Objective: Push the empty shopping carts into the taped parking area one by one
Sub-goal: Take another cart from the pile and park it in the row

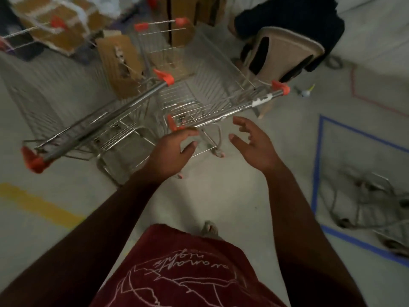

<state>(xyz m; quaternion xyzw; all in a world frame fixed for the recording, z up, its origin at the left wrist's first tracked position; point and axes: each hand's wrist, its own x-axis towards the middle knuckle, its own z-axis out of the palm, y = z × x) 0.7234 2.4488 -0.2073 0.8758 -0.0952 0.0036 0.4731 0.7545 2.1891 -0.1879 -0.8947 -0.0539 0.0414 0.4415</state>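
Both hands reach forward with their fingers spread and loosely bent, grasping nothing. The left hand [174, 149] hovers just short of the near end of the handle bar [225, 113] of the nearest shopping cart [212, 94], its fingertips close to the orange end cap [172, 124], though the blur makes it impossible to tell whether they touch. The right hand [252, 142] is released as well, hanging in the air just below the middle of the same bar and apart from it. This cart stands on the pale floor [199, 200] straight ahead, its wire basket looking empty and its bar running from lower left up to the right, where a second orange cap [280, 87] sits. A second cart [88, 129] stands just beside it on the left, with its own bar and orange caps, and a third cart [163, 41] stands farther back between cardboard boxes [119, 65]. To the right, blue tape [318, 160] marks out a rectangle on the floor, and the wheeled frame of another cart [371, 204] stands inside it, well apart from the nearest cart. Red tape [376, 103] outlines another area beyond it, and a strip of yellow tape [37, 204] lies on the floor at the left. A beige chair [285, 52] stands behind the nearest cart, at its far right.
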